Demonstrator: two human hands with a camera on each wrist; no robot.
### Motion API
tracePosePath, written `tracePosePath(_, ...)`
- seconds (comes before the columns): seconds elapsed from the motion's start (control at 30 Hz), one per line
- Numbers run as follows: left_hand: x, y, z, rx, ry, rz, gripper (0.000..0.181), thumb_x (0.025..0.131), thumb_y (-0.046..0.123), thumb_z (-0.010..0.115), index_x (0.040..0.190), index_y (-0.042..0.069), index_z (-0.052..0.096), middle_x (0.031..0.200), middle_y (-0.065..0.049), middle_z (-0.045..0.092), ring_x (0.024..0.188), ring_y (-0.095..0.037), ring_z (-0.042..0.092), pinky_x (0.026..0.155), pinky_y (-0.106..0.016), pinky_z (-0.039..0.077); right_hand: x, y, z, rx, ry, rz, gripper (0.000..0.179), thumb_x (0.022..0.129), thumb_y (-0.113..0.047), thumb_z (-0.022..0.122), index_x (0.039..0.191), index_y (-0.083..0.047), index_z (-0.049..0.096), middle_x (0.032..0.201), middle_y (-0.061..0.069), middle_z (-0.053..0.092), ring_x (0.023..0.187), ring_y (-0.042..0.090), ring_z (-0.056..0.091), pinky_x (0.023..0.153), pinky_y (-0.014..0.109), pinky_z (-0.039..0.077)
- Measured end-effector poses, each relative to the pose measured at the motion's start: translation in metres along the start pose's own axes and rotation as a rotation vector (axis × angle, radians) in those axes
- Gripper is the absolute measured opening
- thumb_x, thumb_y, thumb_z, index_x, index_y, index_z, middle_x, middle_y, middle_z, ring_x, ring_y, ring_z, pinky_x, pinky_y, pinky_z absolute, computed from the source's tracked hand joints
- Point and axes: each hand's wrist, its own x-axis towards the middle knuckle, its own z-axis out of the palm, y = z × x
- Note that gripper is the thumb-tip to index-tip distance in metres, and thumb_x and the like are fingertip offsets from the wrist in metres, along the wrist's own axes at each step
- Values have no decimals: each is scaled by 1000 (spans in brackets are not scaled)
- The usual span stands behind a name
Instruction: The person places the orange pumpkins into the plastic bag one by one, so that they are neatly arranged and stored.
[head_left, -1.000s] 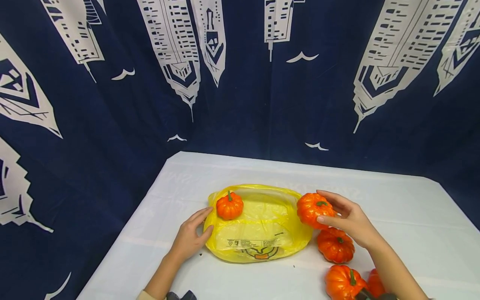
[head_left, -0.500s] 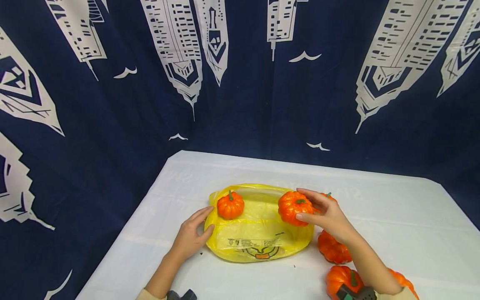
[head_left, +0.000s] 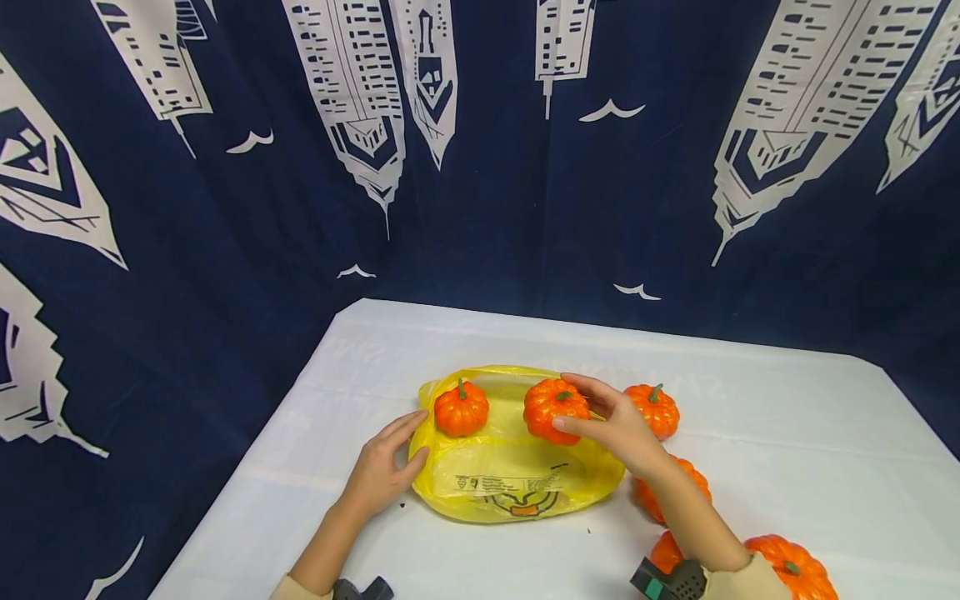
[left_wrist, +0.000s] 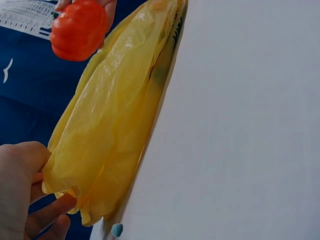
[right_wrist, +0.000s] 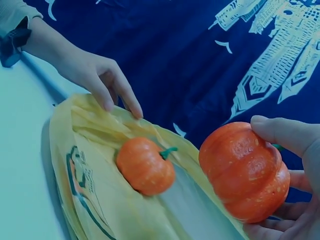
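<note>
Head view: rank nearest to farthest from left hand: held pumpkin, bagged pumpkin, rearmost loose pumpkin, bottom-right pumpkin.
From the left hand:
1. Bagged pumpkin: in the yellow bag, left side.
2. Held pumpkin: in the right hand, over the bag.
3. Rearmost loose pumpkin: on the table, right of the bag.
4. Bottom-right pumpkin: beside the right sleeve.

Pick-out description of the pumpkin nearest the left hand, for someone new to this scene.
On the white table sits an open yellow bag. Inside its left end in the head view, by the left hand, is an orange pumpkin with a green stem. It alone lies in the bag unheld: the right hand grips another pumpkin, and the other pumpkins lie outside on the table.
</note>
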Motion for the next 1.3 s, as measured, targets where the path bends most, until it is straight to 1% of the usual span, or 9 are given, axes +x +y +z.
tracePosePath(0.2, -1, 0, -1, -8, -7, -18, 50, 84, 8, 73, 133, 3, 59, 134, -13, 58, 123, -30, 55, 97, -43, 49, 4, 1, 16, 32, -8, 50, 68, 83, -28, 78, 143, -13, 49, 146, 11, 46, 134, 34, 42, 107, 50, 40)
tracePosePath(0.43, -1, 0, -1, 3, -1, -19, 51, 84, 7, 73, 133, 4, 59, 133, -13, 58, 122, -30, 56, 97, -44, 49, 10, 1, 31, -7, -21, 30, 69, 83, -28, 78, 143, -8, 49, 144, 13, 47, 130, 36, 46, 104, 46, 45)
tracePosePath(0.57, -1, 0, -1, 12, 6, -8, 51, 83, 7, 73, 132, 3, 59, 133, -13, 58, 122, -31, 56, 98, -45, 48, 16, -1, 36, -23, -10, 52, 68, 83, -29, 78, 142, -9, 50, 143, 12, 49, 127, 35, 48, 102, 46, 46)
tracePosePath(0.77, 0, 1, -2, 0, -7, -27, 50, 84, 8, 73, 133, 4, 59, 133, -12, 58, 123, -29, 55, 99, -43, 48, 28, 1, 45, -59, -1, 83, 69, 82, -27, 79, 140, -4, 50, 137, 16, 54, 123, 37, 52, 96, 45, 51)
tracePosePath(0.87, 0, 1, -2, -9, -13, -32, 50, 85, 8, 72, 133, 4, 59, 134, -12, 58, 123, -28, 55, 99, -42, 47, 34, 5, 50, -56, 17, 108, 68, 81, -25, 80, 139, -3, 51, 137, 19, 53, 123, 38, 50, 97, 47, 50)
tracePosePath(1.0, -1, 1, -2, -11, -14, -34, 50, 85, 9, 72, 133, 4, 59, 134, -12, 58, 123, -28, 55, 99, -42, 48, 41, 11, 59, 14, 37, 145, 70, 82, -20, 79, 142, -1, 47, 142, 22, 47, 126, 40, 47, 101, 49, 46)
tracePosePath(1.07, -1, 1, -2, -11, -12, -34, 50, 85, 9, 72, 133, 4, 60, 134, -12, 58, 123, -28, 55, 99, -42, 48, 45, 14, 64, 44, 59, 157, 71, 83, -19, 78, 143, 0, 45, 142, 23, 46, 125, 39, 47, 102, 48, 45)
tracePosePath(1.13, 0, 1, -2, -8, -12, -31, 50, 85, 9, 72, 133, 5, 59, 134, -12, 58, 123, -28, 55, 99, -42, 48, 48, 16, 68, 58, 95, 159, 71, 83, -18, 78, 142, 1, 45, 141, 22, 48, 123, 37, 50, 101, 47, 47)
tracePosePath(1.3, 0, 1, -1, -13, -16, -31, 50, 85, 9, 72, 134, 5, 59, 134, -12, 58, 123, -28, 55, 100, -42, 47, 55, 19, 74, 52, 174, 156, 66, 82, -14, 77, 138, 4, 47, 134, 23, 53, 117, 36, 54, 97, 45, 50)
